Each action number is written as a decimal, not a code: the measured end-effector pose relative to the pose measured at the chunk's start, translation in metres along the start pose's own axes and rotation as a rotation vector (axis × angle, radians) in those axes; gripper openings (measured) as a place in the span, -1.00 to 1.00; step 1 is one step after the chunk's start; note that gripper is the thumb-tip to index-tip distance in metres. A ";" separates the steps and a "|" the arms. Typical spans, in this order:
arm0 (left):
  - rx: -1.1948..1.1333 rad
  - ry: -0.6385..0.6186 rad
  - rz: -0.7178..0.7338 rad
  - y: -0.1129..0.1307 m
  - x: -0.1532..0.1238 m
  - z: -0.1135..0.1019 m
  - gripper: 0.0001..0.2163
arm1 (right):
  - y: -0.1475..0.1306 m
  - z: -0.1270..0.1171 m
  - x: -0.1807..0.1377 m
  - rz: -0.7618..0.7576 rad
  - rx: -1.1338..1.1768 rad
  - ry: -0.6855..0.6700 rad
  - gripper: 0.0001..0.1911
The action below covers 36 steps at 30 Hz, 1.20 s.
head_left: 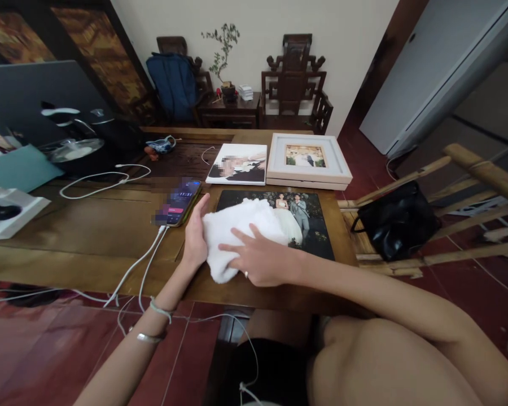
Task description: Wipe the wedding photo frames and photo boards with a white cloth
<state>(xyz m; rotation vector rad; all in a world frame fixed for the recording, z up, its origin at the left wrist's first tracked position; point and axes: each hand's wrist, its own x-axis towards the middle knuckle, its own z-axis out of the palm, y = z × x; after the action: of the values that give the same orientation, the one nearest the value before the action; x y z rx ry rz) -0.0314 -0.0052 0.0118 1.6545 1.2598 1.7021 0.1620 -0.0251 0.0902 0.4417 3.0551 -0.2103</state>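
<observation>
A folded white cloth lies over the left part of a dark photo panel, whose uncovered side shows a couple in a white gown and a grey suit. On top of the cloth rests my right hand, its fingers spread and pressing down; a ring shows on one finger. My left hand stands on edge at the left side of the cloth and panel, with fingers stretched out and the palm turned towards them. How far it touches the panel's edge is hidden by the cloth.
A lit phone with white cables lies left of my hands. Behind the panel are a white photo block and a framed photo. A pot stands at the left; a bamboo rack with a black bag is at the right.
</observation>
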 end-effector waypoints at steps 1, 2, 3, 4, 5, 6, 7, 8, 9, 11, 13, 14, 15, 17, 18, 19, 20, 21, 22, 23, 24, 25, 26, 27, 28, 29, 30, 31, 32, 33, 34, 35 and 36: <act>0.062 -0.040 0.021 0.001 -0.001 0.000 -0.49 | -0.003 -0.005 -0.008 -0.004 0.033 -0.023 -0.60; 0.136 -0.090 0.043 0.003 -0.001 0.000 -0.50 | -0.004 -0.011 -0.016 0.011 0.069 -0.052 -0.60; 0.214 -0.145 0.064 0.005 -0.002 0.000 -0.50 | -0.003 -0.017 -0.024 0.045 0.105 -0.086 -0.59; 0.291 -0.203 0.085 0.007 -0.002 0.001 -0.50 | 0.000 -0.023 -0.032 0.094 0.135 -0.117 -0.58; 0.358 -0.254 0.106 0.008 -0.003 0.001 -0.51 | 0.005 -0.028 -0.038 0.151 0.160 -0.144 -0.58; 0.410 -0.292 0.123 0.009 -0.003 0.001 -0.53 | 0.012 -0.032 -0.044 0.210 0.179 -0.164 -0.59; 0.448 -0.317 0.136 0.010 -0.003 0.002 -0.55 | 0.020 -0.035 -0.048 0.265 0.188 -0.171 -0.60; 0.474 -0.333 0.146 0.009 -0.003 0.003 -0.58 | 0.030 -0.037 -0.050 0.313 0.185 -0.164 -0.61; 0.492 -0.344 0.154 0.009 -0.002 0.004 -0.60 | 0.039 -0.038 -0.050 0.356 0.174 -0.143 -0.62; 0.508 -0.355 0.170 0.008 -0.002 0.005 -0.63 | 0.059 -0.035 -0.042 0.428 0.133 -0.081 -0.60; 0.518 -0.366 0.187 0.007 -0.001 0.006 -0.65 | 0.075 -0.030 -0.025 0.477 0.105 -0.018 -0.57; 0.524 -0.368 0.193 0.007 -0.001 0.006 -0.66 | 0.081 -0.027 -0.014 0.485 0.109 0.004 -0.56; 0.531 -0.368 0.194 0.006 -0.001 0.005 -0.67 | 0.085 -0.025 -0.001 0.481 0.125 0.021 -0.57; 0.547 -0.365 0.191 0.006 -0.001 0.005 -0.68 | 0.091 -0.020 0.025 0.445 0.171 0.059 -0.58; 0.555 -0.363 0.187 0.005 -0.001 0.005 -0.68 | 0.092 -0.018 0.037 0.416 0.189 0.080 -0.59; 0.563 -0.362 0.183 0.005 -0.001 0.004 -0.69 | 0.093 -0.016 0.048 0.386 0.198 0.099 -0.59; 0.569 -0.363 0.181 0.005 -0.001 0.004 -0.69 | 0.093 -0.015 0.056 0.361 0.200 0.115 -0.59; 0.572 -0.366 0.180 0.004 -0.001 0.004 -0.69 | 0.093 -0.015 0.061 0.346 0.200 0.125 -0.58; 0.573 -0.367 0.179 0.004 -0.001 0.004 -0.68 | 0.093 -0.015 0.063 0.338 0.201 0.129 -0.58; 0.570 -0.367 0.178 0.004 -0.001 0.004 -0.68 | 0.094 -0.016 0.062 0.338 0.207 0.129 -0.58; 0.565 -0.366 0.178 0.003 -0.001 0.004 -0.68 | 0.095 -0.018 0.058 0.342 0.219 0.124 -0.59; 0.558 -0.364 0.178 0.003 -0.001 0.004 -0.68 | 0.097 -0.021 0.050 0.350 0.235 0.113 -0.59; 0.549 -0.363 0.180 0.003 -0.001 0.004 -0.68 | 0.100 -0.024 0.040 0.363 0.254 0.098 -0.59; 0.541 -0.362 0.182 0.003 -0.001 0.004 -0.69 | 0.103 -0.027 0.027 0.382 0.272 0.083 -0.59; 0.534 -0.363 0.185 0.003 -0.001 0.005 -0.69 | 0.107 -0.029 0.013 0.408 0.289 0.073 -0.58; 0.529 -0.364 0.188 0.003 -0.001 0.005 -0.69 | 0.112 -0.030 -0.003 0.442 0.303 0.070 -0.57; 0.524 -0.364 0.191 0.003 -0.001 0.005 -0.69 | 0.116 -0.030 -0.019 0.482 0.312 0.077 -0.56; 0.522 -0.364 0.192 0.003 -0.001 0.005 -0.69 | 0.120 -0.029 -0.035 0.526 0.312 0.090 -0.55; 0.519 -0.361 0.193 0.003 -0.002 0.005 -0.69 | 0.123 -0.027 -0.051 0.580 0.307 0.108 -0.55; 0.517 -0.358 0.193 0.004 -0.002 0.005 -0.69 | 0.125 -0.023 -0.065 0.632 0.291 0.121 -0.55; 0.514 -0.354 0.194 0.004 -0.002 0.006 -0.69 | 0.124 -0.018 -0.078 0.656 0.271 0.123 -0.55; 0.512 -0.349 0.195 0.004 -0.002 0.006 -0.69 | 0.120 -0.012 -0.090 0.654 0.247 0.124 -0.55; 0.511 -0.345 0.195 0.004 -0.002 0.006 -0.69 | 0.114 -0.007 -0.101 0.640 0.226 0.122 -0.55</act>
<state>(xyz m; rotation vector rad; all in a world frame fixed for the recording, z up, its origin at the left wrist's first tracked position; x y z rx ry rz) -0.0243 -0.0069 0.0139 2.3119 1.4716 1.1667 0.2909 0.0556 0.0891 1.4448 2.8150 -0.5042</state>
